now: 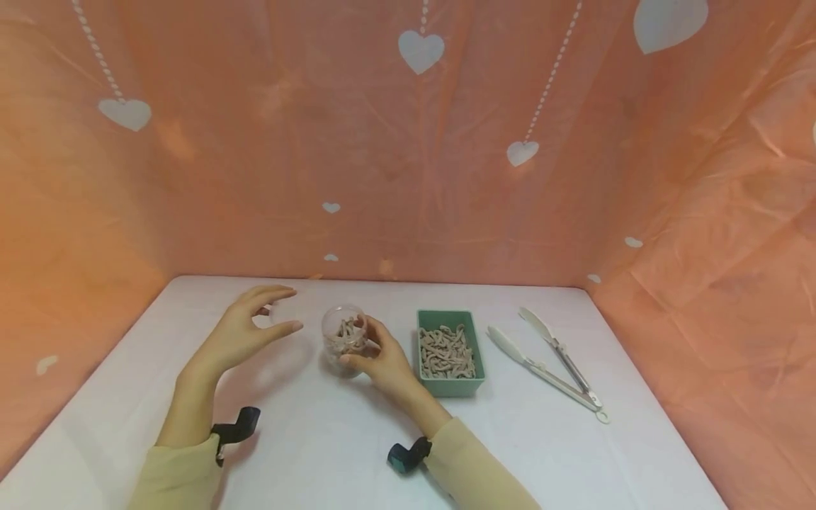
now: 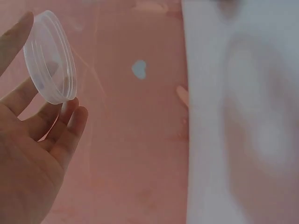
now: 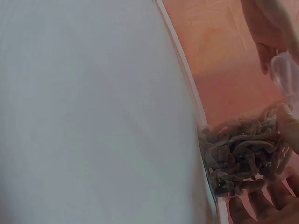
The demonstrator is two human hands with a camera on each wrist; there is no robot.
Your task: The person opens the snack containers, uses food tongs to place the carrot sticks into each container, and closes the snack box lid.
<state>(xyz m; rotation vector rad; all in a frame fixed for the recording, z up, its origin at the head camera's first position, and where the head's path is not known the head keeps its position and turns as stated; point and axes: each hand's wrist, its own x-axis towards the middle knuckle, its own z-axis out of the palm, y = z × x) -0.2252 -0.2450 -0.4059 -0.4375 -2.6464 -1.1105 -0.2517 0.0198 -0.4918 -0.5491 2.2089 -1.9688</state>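
My left hand [image 1: 239, 329] pinches a clear round plastic lid [image 2: 51, 60] by its rim. In the left wrist view the lid is tilted on edge, the thumb on one side and fingers on the other. To the right, my right hand [image 1: 389, 365] grips a clear plastic jar [image 1: 336, 347] around its side, thumb toward me. The jar stands upright with its mouth uncovered. Brownish-grey twisted strips [image 3: 243, 154] fill much of it in the right wrist view. A gap separates the lid from the jar.
A green rectangular tray [image 1: 451, 387] with many similar strips [image 1: 446, 353] sits right of the jar. Farther right, spread tongs [image 1: 557, 382] with pale tips lie on the white table [image 1: 306, 453]. Orange cloth [image 1: 370, 163] with hearts hangs around the back and sides.
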